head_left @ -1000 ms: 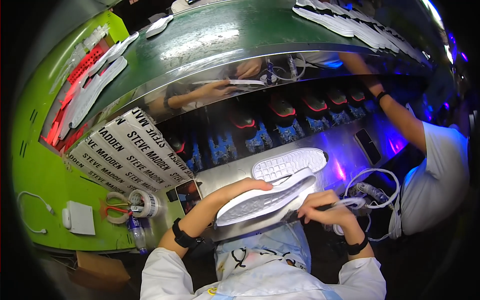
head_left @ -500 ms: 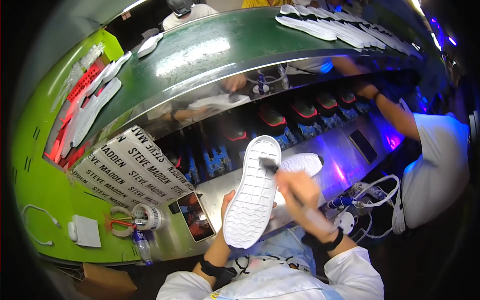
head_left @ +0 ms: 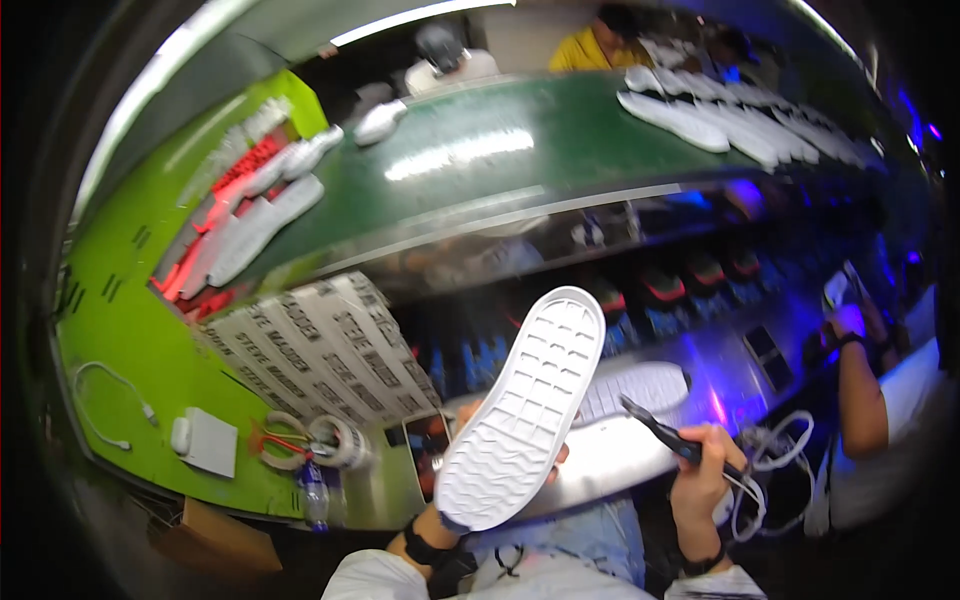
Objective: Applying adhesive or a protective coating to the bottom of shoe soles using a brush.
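Observation:
Held up over the bench, a white shoe sole (head_left: 520,410) shows its open side, with a grid toward the far end and wavy ridges toward the near end. My left hand (head_left: 466,413) grips it from behind, fingers wrapped round both edges. To the right, my right hand (head_left: 702,480) is closed round a slim black brush (head_left: 665,432), whose dark tip points up and left, apart from the held sole. A second white sole (head_left: 645,388) lies flat on the metal bench behind it. Below that lies a bright white patch; I cannot tell whether it is glare.
A green conveyor belt (head_left: 450,215) carries several white soles (head_left: 720,120). At left stand a box wrapped in printed tape (head_left: 320,345), tape rolls (head_left: 340,442), a bottle (head_left: 315,495) and a white charger (head_left: 210,440). White cables (head_left: 780,440) and a co-worker's arm (head_left: 862,400) are at right.
My right hand has moved the brush off the held sole, down and to the right. The whole view has shifted. The co-worker's arm has drawn back from the shelf under the belt.

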`<state>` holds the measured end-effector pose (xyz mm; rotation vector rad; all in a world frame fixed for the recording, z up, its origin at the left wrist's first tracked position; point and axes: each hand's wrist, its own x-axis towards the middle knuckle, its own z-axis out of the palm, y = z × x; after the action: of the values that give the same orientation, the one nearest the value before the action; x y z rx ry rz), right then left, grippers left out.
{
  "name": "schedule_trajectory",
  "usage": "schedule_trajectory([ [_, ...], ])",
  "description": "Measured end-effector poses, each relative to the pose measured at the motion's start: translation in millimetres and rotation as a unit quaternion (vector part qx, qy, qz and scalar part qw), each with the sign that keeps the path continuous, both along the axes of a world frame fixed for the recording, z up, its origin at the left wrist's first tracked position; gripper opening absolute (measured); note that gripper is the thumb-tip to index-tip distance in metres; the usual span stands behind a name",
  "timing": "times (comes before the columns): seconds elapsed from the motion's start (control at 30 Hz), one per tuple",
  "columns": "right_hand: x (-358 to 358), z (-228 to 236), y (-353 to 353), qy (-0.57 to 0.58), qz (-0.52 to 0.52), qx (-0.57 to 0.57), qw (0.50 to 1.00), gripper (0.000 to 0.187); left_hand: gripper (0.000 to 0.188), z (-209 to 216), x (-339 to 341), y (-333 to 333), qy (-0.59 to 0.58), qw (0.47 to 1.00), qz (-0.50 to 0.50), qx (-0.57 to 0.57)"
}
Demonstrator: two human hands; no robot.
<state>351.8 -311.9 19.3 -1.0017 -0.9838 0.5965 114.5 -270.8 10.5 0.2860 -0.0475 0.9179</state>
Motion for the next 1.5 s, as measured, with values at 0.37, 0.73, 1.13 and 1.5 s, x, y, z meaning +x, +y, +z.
schedule_trajectory([
  [0.37, -13.1, -39.6, 3.7, 0.064, 0.137, -0.151, 0.977, 0.039, 0.045, 96.5, -71.5, 70.9, 0.171, 0.927, 0.306, 0.137],
  [0.73, 32.7, -68.8, -2.5, 0.160, 0.104, -0.113, 0.975, 0.029, 0.034, 164.4, 42.0, 247.2, 0.669, 0.423, 0.454, 0.409],
  [1.13, 42.6, -95.0, 28.0, 0.190, 0.168, -0.173, 0.952, 0.026, 0.036, 121.3, 214.2, 355.8, 0.696, 0.264, 0.327, 0.583],
  [1.5, 44.2, -99.4, 31.4, 0.181, 0.176, -0.181, 0.951, 0.024, 0.012, 159.3, 111.3, 373.2, 0.772, 0.409, 0.286, 0.393],
])
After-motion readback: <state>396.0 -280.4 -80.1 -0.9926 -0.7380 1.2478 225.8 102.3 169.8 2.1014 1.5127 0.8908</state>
